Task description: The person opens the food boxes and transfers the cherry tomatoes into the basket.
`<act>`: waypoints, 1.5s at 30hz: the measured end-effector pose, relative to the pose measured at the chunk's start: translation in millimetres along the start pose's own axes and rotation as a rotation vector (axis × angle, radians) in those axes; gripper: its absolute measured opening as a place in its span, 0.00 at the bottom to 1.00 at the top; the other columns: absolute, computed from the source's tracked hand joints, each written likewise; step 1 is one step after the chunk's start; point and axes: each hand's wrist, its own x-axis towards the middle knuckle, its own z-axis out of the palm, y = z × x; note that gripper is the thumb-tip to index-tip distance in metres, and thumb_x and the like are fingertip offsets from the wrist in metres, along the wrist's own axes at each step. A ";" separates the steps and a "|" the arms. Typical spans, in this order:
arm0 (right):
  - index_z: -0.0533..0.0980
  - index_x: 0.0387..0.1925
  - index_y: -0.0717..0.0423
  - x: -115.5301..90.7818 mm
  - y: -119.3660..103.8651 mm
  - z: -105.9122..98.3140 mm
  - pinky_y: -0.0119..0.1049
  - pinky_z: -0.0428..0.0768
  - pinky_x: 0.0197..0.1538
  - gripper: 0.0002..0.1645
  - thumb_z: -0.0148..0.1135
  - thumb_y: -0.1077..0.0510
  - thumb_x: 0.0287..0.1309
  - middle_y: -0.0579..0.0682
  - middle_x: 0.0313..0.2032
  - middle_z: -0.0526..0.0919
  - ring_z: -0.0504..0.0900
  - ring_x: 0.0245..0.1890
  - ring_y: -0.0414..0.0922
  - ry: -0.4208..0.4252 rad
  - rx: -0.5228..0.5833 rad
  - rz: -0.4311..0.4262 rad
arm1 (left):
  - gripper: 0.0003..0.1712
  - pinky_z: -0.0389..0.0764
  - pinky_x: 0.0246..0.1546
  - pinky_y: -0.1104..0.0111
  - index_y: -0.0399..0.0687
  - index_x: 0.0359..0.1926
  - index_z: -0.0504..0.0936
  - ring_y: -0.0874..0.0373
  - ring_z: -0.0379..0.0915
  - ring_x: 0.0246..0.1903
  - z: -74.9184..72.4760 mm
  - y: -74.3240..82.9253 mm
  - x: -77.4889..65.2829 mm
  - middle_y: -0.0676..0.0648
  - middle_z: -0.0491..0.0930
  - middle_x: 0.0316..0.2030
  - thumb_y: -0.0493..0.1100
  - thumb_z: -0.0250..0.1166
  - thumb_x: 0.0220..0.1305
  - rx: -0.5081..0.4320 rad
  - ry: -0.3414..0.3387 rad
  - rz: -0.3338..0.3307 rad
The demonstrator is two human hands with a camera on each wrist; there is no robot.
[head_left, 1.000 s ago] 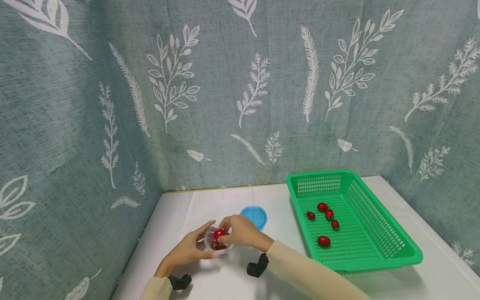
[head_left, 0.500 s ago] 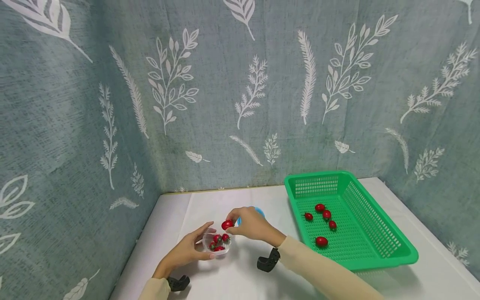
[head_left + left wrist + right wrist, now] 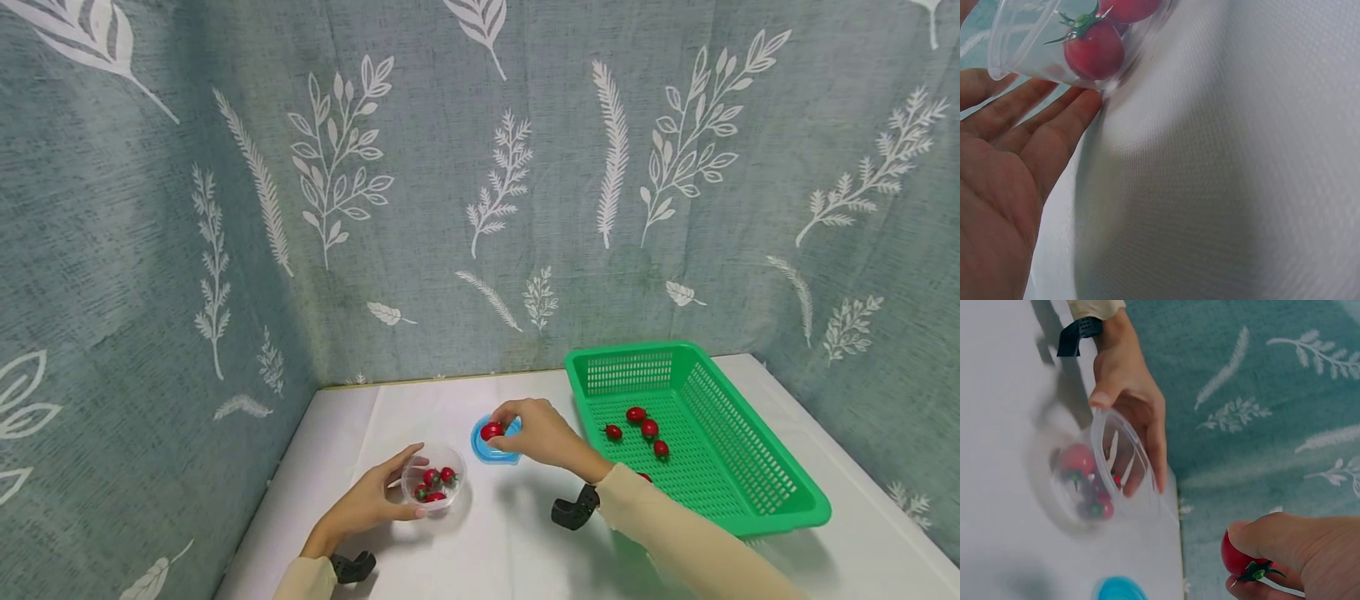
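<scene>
My left hand [image 3: 363, 504] holds a clear plastic cup [image 3: 448, 457] on the table, thumb at its near side and fingers along the far side. Several red cherry tomatoes [image 3: 431, 477] with green stems lie inside it; the left wrist view shows one tomato [image 3: 1094, 53] through the wall. Over to the right, my right hand [image 3: 538, 435] pinches a single cherry tomato [image 3: 491, 431] between thumb and fingers. That tomato overlaps the round blue lid [image 3: 483, 454] in the head view. Its green calyx [image 3: 1257, 570] shows in the right wrist view.
A green slotted basket [image 3: 750, 446] stands on the right of the white table [image 3: 420, 408], with several cherry tomatoes [image 3: 649, 429] on its floor. My right sleeve [image 3: 660, 508] passes over its near left corner. Patterned grey-green cloth [image 3: 420, 208] hangs behind and at both sides.
My right hand has lifted the tomato up out of the cup and carried it right, to above the blue lid. The left hand stays at the cup.
</scene>
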 end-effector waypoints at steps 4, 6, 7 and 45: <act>0.86 0.41 0.47 -6.6 9.0 -10.2 0.34 0.75 0.28 0.10 0.76 0.51 0.58 0.37 0.32 0.84 0.76 0.26 0.38 0.041 -0.031 -0.016 | 0.60 0.68 0.68 0.48 0.44 0.81 0.53 0.34 0.54 0.74 0.0 -0.6 0.2 0.39 0.69 0.70 0.47 0.80 0.57 -0.001 0.000 0.005; 0.86 0.41 0.46 -9.6 13.4 -15.9 0.33 0.75 0.29 0.10 0.76 0.51 0.58 0.36 0.32 0.84 0.75 0.28 0.37 0.059 -0.041 -0.025 | 0.60 0.67 0.69 0.47 0.44 0.81 0.53 0.34 0.54 0.75 0.5 -0.5 0.0 0.39 0.70 0.70 0.47 0.80 0.57 -0.008 -0.002 0.006; 0.87 0.41 0.47 -11.1 15.6 -19.0 0.33 0.76 0.30 0.10 0.76 0.51 0.59 0.36 0.32 0.84 0.76 0.29 0.37 0.062 -0.034 -0.024 | 0.60 0.67 0.69 0.47 0.44 0.81 0.53 0.34 0.54 0.75 0.6 -0.6 -0.1 0.39 0.70 0.70 0.47 0.80 0.57 -0.012 -0.004 0.006; 0.84 0.49 0.54 -79.2 86.7 -111.7 0.40 0.82 0.33 0.17 0.74 0.51 0.62 0.51 0.42 0.85 0.83 0.34 0.50 0.202 0.010 0.195 | 0.60 0.69 0.67 0.48 0.47 0.82 0.54 0.33 0.53 0.75 -1.7 -1.0 0.6 0.39 0.69 0.70 0.48 0.80 0.57 0.012 -0.011 0.011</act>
